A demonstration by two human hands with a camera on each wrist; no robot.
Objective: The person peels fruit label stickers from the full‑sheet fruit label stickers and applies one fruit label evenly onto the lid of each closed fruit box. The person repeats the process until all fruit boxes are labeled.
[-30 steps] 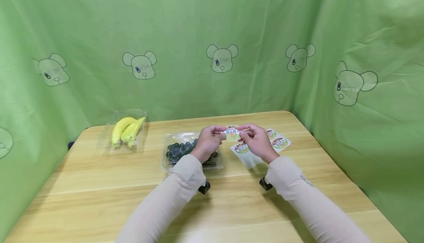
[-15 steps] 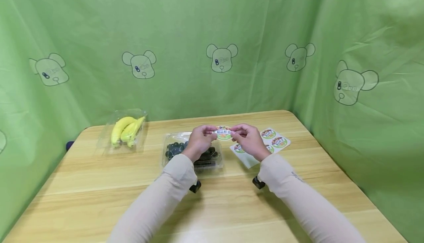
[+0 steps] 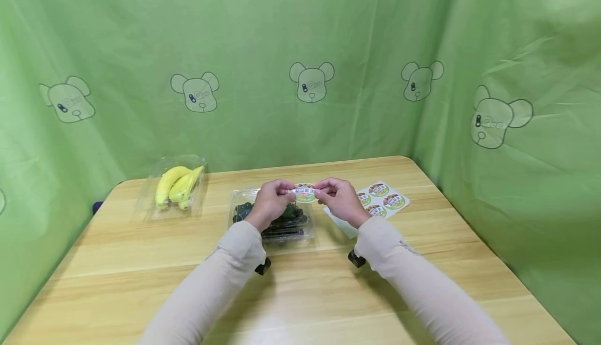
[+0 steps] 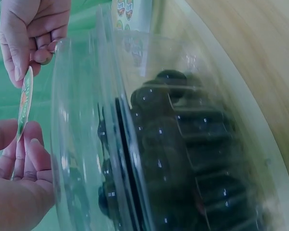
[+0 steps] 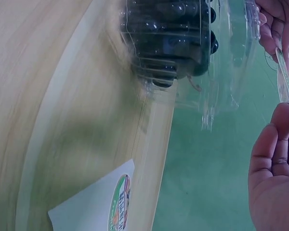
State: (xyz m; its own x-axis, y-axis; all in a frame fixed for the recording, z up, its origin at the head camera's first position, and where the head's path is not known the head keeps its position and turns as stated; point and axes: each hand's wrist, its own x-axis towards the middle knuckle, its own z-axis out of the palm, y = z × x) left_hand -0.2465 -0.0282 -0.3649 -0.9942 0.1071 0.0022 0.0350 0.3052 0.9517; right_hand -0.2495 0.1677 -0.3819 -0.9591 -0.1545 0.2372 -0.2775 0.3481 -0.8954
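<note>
A round fruit-print sticker (image 3: 305, 192) is stretched between both hands, above the back right part of a clear plastic box. My left hand (image 3: 269, 203) pinches its left edge between thumb and fingers. The right hand (image 3: 341, 201) pinches the opposite edge the same way. Edge-on, the sticker (image 4: 25, 101) looks thin and slightly bowed in the left wrist view. Dark grapes (image 3: 286, 224) fill the lidded clear box (image 3: 307, 233) below, partly hidden by the left hand. Just right of the box lies a white sticker sheet (image 3: 396, 202), partly covered by the right hand.
Bananas (image 3: 175, 186) lie in another clear box (image 3: 150, 199) at the back left of the wooden table (image 3: 300, 293). Green curtains (image 3: 253, 126) with bear-head prints stand around the table's back and sides.
Both hands have moved left with the sticker, from beside the sheet to over the grape box. More of the sheet's stickers show now.
</note>
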